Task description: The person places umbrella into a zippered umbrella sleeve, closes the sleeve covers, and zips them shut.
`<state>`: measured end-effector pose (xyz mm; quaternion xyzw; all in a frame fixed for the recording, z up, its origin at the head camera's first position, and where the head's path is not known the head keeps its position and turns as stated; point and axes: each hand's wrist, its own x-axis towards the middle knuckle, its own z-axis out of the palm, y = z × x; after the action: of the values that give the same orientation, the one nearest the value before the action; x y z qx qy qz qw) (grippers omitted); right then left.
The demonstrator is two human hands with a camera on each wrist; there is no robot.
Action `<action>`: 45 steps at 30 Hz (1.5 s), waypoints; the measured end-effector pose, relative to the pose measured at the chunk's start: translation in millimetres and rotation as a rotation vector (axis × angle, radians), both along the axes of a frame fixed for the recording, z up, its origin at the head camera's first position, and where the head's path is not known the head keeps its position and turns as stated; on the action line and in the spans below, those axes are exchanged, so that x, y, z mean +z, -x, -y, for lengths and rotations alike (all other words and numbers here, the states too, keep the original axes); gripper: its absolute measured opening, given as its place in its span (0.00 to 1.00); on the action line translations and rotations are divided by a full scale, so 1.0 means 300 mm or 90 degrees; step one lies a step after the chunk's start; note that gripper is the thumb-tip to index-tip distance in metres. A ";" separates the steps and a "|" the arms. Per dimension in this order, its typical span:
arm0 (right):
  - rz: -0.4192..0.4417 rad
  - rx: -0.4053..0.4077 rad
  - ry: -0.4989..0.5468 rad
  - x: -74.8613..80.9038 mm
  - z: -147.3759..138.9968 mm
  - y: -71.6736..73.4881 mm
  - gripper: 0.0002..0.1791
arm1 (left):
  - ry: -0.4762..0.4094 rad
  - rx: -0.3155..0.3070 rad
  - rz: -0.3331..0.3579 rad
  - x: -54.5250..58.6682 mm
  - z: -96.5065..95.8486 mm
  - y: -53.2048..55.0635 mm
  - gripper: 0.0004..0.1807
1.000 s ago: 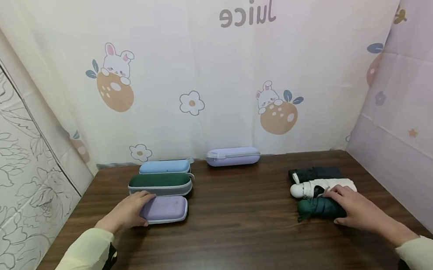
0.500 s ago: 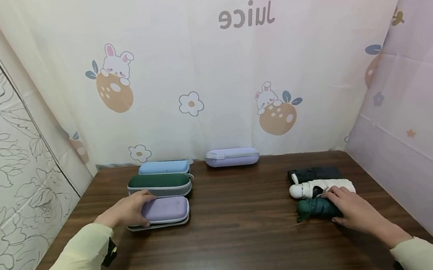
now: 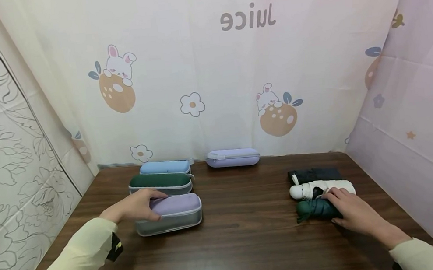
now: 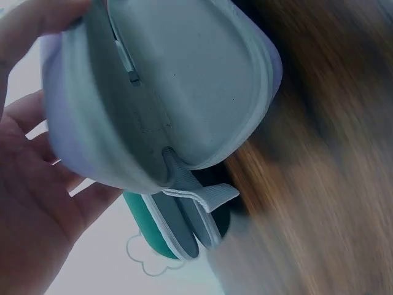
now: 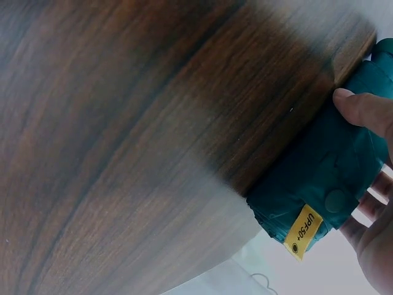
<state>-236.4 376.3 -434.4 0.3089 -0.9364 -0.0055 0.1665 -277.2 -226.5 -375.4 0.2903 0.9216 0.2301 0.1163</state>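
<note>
My left hand (image 3: 134, 207) grips the lid of a purple zip-up hard case (image 3: 178, 205) at the left of the table. In the left wrist view its lid is raised and the grey inside of the case (image 4: 190, 67) shows, with the thumb at the lid's edge and fingers behind. A fabric strap joins the two halves at one end. At the right, my right hand (image 3: 352, 211) holds a folded dark green umbrella (image 3: 314, 209). The right wrist view has the thumb on one side of the umbrella (image 5: 328, 166) and fingers round the other, near a yellow UPF50+ tag (image 5: 303, 231).
Behind the purple case lie a green case (image 3: 159, 180) and a blue case (image 3: 164, 167). A lilac case (image 3: 232, 158) lies by the back curtain. Beyond the green umbrella are a white folded umbrella (image 3: 334, 184) and a black one (image 3: 319, 173).
The purple case was closed a second ago. My left hand has raised its lid and moved slightly right, so the grey inside now shows. The right hand has hardly moved.
</note>
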 end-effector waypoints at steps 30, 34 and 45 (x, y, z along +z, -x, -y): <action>0.053 0.000 0.019 0.010 -0.015 -0.006 0.41 | -0.118 -0.065 0.139 -0.022 -0.408 0.097 0.25; 0.068 -0.004 0.021 0.015 -0.023 -0.010 0.42 | -0.148 -0.071 0.158 -0.045 -0.459 0.112 0.26; 0.034 0.027 -0.007 0.012 -0.021 0.001 0.41 | -0.218 -0.050 0.225 -0.087 -0.546 0.133 0.24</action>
<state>-236.7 382.7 -430.7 0.3295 -0.9337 0.0011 0.1402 -317.1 -62.5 -401.5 0.2963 0.8224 0.4257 0.2339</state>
